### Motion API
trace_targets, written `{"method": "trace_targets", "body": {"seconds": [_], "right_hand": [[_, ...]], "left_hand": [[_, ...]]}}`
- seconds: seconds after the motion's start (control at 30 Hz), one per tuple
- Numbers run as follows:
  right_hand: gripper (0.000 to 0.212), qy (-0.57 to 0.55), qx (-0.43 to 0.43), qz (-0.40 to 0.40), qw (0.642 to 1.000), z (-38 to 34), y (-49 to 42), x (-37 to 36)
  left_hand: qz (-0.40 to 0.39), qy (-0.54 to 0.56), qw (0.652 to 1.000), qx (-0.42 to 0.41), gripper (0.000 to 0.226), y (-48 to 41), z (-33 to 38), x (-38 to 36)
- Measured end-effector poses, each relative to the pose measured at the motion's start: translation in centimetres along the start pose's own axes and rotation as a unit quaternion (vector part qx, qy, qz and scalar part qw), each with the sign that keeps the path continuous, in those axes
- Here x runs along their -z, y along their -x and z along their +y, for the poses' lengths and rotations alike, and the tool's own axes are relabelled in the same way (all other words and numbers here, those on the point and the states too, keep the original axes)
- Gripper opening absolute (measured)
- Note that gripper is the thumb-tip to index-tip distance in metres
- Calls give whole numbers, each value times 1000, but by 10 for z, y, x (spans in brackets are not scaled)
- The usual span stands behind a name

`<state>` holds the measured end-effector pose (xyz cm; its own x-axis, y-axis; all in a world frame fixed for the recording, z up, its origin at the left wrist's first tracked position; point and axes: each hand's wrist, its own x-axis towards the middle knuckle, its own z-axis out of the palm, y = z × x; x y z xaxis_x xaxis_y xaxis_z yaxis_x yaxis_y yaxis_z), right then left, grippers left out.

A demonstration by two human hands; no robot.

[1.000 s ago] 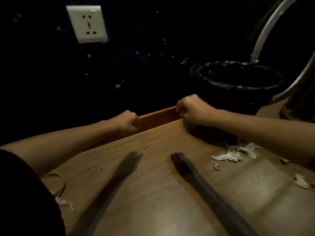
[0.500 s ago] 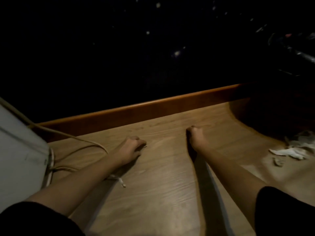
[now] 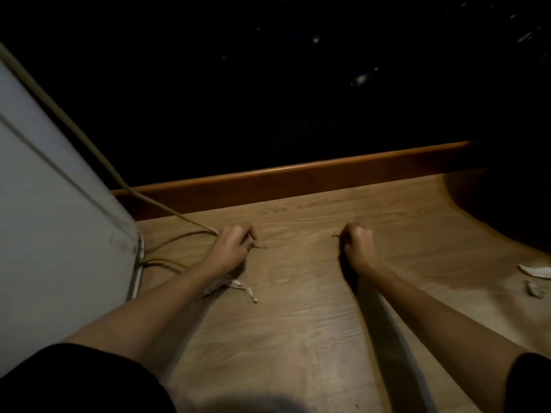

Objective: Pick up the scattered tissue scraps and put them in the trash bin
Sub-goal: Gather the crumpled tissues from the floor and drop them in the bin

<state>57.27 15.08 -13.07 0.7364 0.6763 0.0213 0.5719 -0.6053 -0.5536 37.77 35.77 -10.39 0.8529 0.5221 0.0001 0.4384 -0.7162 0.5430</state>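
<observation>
My left hand (image 3: pixel 231 248) rests on the wooden floor (image 3: pixel 298 323), fingers pinched shut on a tiny dark tissue scrap (image 3: pixel 258 247) that pokes out at the fingertips. A twisted white tissue scrap (image 3: pixel 240 287) lies partly under my left forearm. My right hand (image 3: pixel 357 245) is a closed fist on the floor. A thin sliver (image 3: pixel 335 236) shows beside its thumb; I cannot tell whether it is held. More white tissue scraps (image 3: pixel 536 271) lie at the right edge, with a smaller one (image 3: pixel 533 289) below them. The trash bin is out of view.
A white appliance (image 3: pixel 44 204) fills the left side, with a beige cable (image 3: pixel 149 201) curling over the floor behind my left hand. An orange-brown skirting board (image 3: pixel 298 177) runs along the dark wall. A deep shadow covers the far right corner.
The view has swung down and left, away from the bin and wall socket. Both hands dropped from near the bin to the floor, and my left fingers closed at the tiny scrap.
</observation>
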Motion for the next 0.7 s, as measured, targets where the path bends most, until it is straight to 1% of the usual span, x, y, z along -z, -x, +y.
{"method": "trace_targets", "body": {"seconds": [0.1, 0.2, 0.3, 0.37, 0.43, 0.5, 0.57, 0.63, 0.7], "right_hand": [[16, -40, 51, -42, 997, -57, 11, -36], [13, -84, 119, -41, 988, -118, 33, -77], [15, -85, 184, -61, 977, -156, 56, -109], [17, -86, 187, -66, 976, -166, 68, -120], [15, -105, 178, -65, 976, -168, 76, -125], [18, -127, 180, -65, 973, -166, 82, -128], [21, -125, 204, -65, 969, -163, 85, -130], [16, -103, 250, -64, 960, -160, 87, -131], [13, -91, 284, -76, 952, -156, 87, -129]], "left_hand": [[66, 8, 996, 55, 19, 14, -24, 32], [93, -13, 993, 74, 18, 35, -44, 56], [121, -2, 988, 93, 18, 60, -52, 64], [138, 11, 984, 109, 21, 75, -49, 62], [168, 14, 981, 94, 25, 92, -39, 56], [215, 7, 974, 69, 23, 109, -27, 45], [240, 13, 968, 78, 20, 124, -20, 30], [228, 23, 970, 87, 21, 134, -22, 12], [199, 22, 976, 81, 24, 140, -29, -1]]}}
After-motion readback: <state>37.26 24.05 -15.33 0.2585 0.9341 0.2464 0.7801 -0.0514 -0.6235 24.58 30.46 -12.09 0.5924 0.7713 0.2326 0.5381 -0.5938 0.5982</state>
